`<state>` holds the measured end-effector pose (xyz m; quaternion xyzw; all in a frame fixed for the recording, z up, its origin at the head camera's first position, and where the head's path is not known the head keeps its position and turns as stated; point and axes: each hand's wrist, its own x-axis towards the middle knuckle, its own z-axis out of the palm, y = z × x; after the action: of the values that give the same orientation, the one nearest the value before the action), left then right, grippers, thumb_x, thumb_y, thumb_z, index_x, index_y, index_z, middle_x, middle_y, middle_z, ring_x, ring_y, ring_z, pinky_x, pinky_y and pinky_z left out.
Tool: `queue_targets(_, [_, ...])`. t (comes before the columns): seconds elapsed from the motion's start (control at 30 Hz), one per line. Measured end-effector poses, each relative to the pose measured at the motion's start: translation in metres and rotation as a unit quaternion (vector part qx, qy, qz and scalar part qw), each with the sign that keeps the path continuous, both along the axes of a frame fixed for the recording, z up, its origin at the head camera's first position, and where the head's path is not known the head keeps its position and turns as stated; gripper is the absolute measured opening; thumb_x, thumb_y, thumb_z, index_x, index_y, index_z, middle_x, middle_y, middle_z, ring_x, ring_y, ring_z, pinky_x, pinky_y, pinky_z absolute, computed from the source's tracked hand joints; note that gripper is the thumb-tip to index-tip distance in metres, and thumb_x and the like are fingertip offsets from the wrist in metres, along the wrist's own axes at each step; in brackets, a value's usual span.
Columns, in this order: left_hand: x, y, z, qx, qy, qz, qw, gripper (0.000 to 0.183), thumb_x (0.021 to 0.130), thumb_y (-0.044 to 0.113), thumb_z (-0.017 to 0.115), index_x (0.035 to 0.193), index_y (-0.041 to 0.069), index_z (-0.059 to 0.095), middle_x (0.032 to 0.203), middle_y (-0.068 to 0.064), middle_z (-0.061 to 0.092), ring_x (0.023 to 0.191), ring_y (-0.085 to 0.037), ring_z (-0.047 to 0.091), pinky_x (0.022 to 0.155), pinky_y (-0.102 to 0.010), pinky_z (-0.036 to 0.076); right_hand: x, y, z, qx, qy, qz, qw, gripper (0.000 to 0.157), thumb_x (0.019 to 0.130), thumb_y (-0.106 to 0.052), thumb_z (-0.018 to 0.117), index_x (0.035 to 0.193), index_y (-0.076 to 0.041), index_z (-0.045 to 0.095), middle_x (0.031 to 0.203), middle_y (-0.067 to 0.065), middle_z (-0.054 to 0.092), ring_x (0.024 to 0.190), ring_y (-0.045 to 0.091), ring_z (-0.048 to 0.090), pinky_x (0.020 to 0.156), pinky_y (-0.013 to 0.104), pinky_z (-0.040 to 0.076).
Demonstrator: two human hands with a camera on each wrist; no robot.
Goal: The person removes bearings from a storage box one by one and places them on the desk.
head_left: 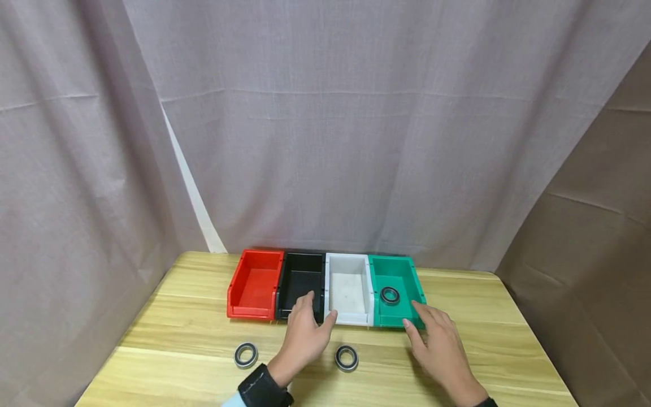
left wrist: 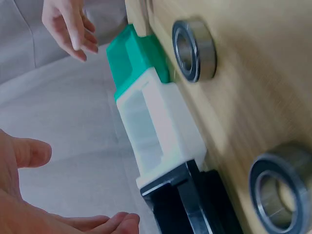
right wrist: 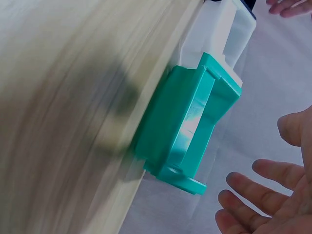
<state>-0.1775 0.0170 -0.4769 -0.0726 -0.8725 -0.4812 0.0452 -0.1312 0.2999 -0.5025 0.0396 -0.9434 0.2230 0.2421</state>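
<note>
My left hand (head_left: 303, 337) hovers before the black bin (head_left: 301, 277), its fingers spread and holding nothing. In the left wrist view, the thumb stands well apart from the fingers. A ball bearing (head_left: 390, 303) lies inside the green bin (head_left: 394, 267), towards its front. By that bin's front right corner is my right hand (head_left: 441, 347), also empty, with fingers loosely extended; whether they touch the rim I cannot tell. On the table in front of the bins lie two more bearings: a left one (head_left: 237, 357) and a right one (head_left: 347, 369), either side of my left wrist.
A red bin (head_left: 256, 282) and a white bin (head_left: 348, 285) complete the side-by-side row at the back of the wooden table (head_left: 178, 333). Grey curtains (head_left: 325, 141) hang right behind it, and a brown cloth (head_left: 595, 243) hangs along the right.
</note>
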Motion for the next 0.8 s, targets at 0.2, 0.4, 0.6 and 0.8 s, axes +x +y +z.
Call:
queue_targets(0.2, [0.014, -0.002, 0.000, 0.008, -0.005, -0.015, 0.9998, 0.071, 0.099, 0.032, 0.073, 0.152, -0.008, 0.049, 0.152, -0.028, 0.056, 0.141, -0.050, 0.052, 0.116, -0.068, 0.043, 0.001, 0.001, -0.001, -0.004, 0.004, 0.003, 1.000, 0.051, 0.101, -0.024, 0.074, 0.142, 0.004, 0.063, 0.138, 0.028, 0.068, 0.130, 0.051, 0.061, 0.106, 0.068, 0.046])
queue_targets(0.4, [0.016, 0.000, 0.000, 0.020, -0.004, -0.015, 0.9997, 0.066, 0.100, 0.032, 0.072, 0.151, -0.006, 0.053, 0.152, -0.026, 0.058, 0.142, -0.046, 0.055, 0.118, -0.064, 0.043, 0.002, -0.003, -0.006, -0.006, -0.008, 0.003, 1.000, 0.051, 0.101, -0.025, 0.073, 0.141, 0.005, 0.063, 0.139, 0.028, 0.068, 0.132, 0.050, 0.060, 0.108, 0.068, 0.045])
queue_targets(0.6, [0.018, 0.002, 0.001, 0.030, 0.000, -0.018, 0.9994, 0.064, 0.100, 0.032, 0.072, 0.150, -0.004, 0.054, 0.150, -0.025, 0.061, 0.140, -0.044, 0.057, 0.116, -0.064, 0.045, 0.004, -0.003, -0.007, -0.014, -0.017, -0.003, 1.000, 0.052, 0.102, -0.026, 0.072, 0.143, 0.004, 0.062, 0.140, 0.029, 0.067, 0.133, 0.051, 0.059, 0.109, 0.068, 0.043])
queue_targets(0.8, [0.019, 0.005, 0.003, 0.035, 0.000, -0.025, 0.9991, 0.061, 0.100, 0.030, 0.072, 0.149, -0.002, 0.055, 0.145, -0.022, 0.064, 0.136, -0.042, 0.060, 0.114, -0.064, 0.047, 0.007, -0.002, -0.003, -0.019, -0.023, -0.004, 1.000, 0.053, 0.103, -0.027, 0.071, 0.146, 0.003, 0.060, 0.142, 0.029, 0.066, 0.133, 0.051, 0.059, 0.108, 0.070, 0.043])
